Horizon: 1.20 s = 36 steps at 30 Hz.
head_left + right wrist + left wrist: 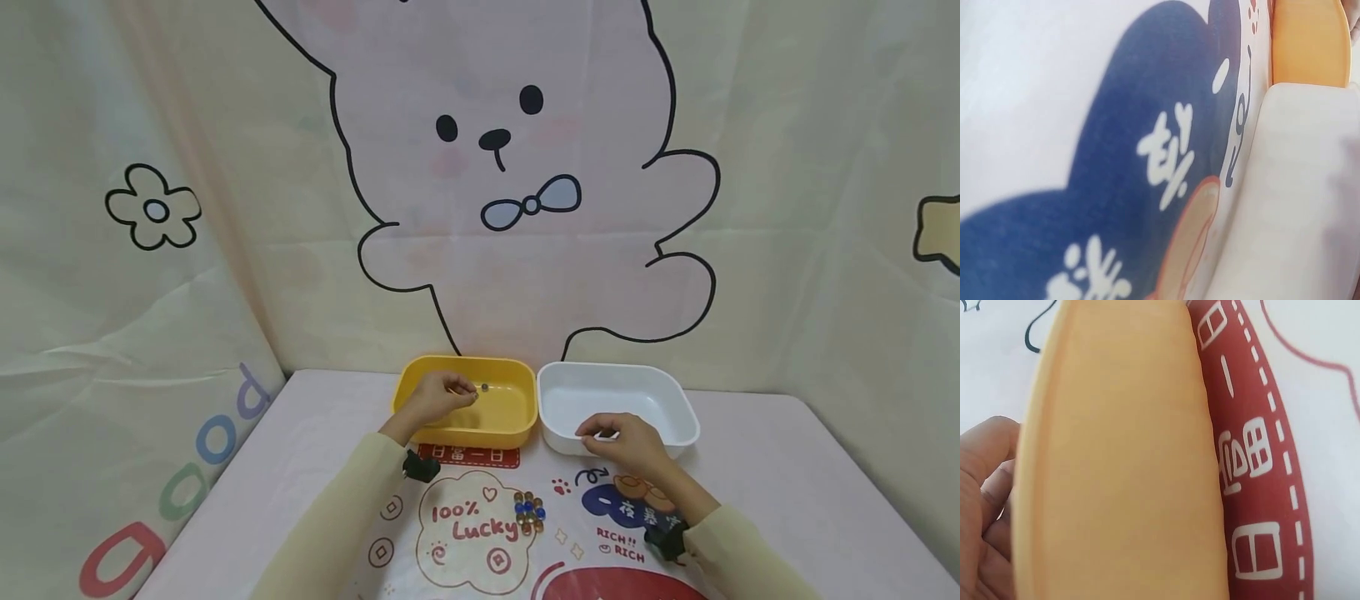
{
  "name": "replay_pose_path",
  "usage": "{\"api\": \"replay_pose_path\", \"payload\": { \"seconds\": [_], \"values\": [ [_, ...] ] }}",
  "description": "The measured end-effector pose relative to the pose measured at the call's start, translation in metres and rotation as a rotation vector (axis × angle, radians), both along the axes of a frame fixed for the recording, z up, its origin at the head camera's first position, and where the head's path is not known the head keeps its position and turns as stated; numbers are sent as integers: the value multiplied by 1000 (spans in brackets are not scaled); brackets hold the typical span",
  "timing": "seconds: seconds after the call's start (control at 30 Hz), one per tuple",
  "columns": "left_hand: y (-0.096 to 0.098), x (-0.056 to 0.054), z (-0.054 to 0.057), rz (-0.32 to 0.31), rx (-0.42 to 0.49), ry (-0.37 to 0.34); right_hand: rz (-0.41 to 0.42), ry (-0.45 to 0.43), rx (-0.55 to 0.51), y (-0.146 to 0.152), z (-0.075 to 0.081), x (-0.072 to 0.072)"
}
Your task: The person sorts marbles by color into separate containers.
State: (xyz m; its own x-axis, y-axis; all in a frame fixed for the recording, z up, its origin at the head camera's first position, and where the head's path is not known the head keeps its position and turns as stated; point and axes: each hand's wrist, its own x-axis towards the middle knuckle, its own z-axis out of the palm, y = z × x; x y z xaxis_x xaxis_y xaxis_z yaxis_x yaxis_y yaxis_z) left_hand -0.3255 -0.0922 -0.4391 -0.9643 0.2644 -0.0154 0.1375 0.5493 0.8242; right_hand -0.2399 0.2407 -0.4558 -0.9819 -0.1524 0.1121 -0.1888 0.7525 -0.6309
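Reaching over the yellow bin (517,417), my left hand (438,397) pinches a small bead at its fingertips. A small grey bead (485,387) shows just beyond those fingertips, inside the bin. In the left wrist view, the bin's yellow wall (1122,456) hides much of the left hand (988,506). My right hand (626,440) is at the front rim of the white bin (678,417), its fingers loosely curled with a gap showing and nothing seen between them. On the table in front lies a cluster of round brown and blue beads (529,512).
The two bins stand side by side near the back of the table (765,467), close to a printed curtain (750,317). Printed drawings and lettering cover the tabletop in front of them. Dark wrist devices (422,467) sit at both sleeves.
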Motion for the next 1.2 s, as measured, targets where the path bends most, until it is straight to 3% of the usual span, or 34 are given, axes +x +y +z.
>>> {"api": "replay_pose_path", "payload": {
  "seconds": [0.43,0.8,1.2],
  "values": [
    [-8,-18,-16,23,91,-118,5,-12,-12,-1,-1,-3],
    [-2,-32,-25,74,50,-201,0,13,4,1,1,0],
    [-1,-29,-26,91,7,-196,10,1,-3,-1,3,2]
  ]
}}
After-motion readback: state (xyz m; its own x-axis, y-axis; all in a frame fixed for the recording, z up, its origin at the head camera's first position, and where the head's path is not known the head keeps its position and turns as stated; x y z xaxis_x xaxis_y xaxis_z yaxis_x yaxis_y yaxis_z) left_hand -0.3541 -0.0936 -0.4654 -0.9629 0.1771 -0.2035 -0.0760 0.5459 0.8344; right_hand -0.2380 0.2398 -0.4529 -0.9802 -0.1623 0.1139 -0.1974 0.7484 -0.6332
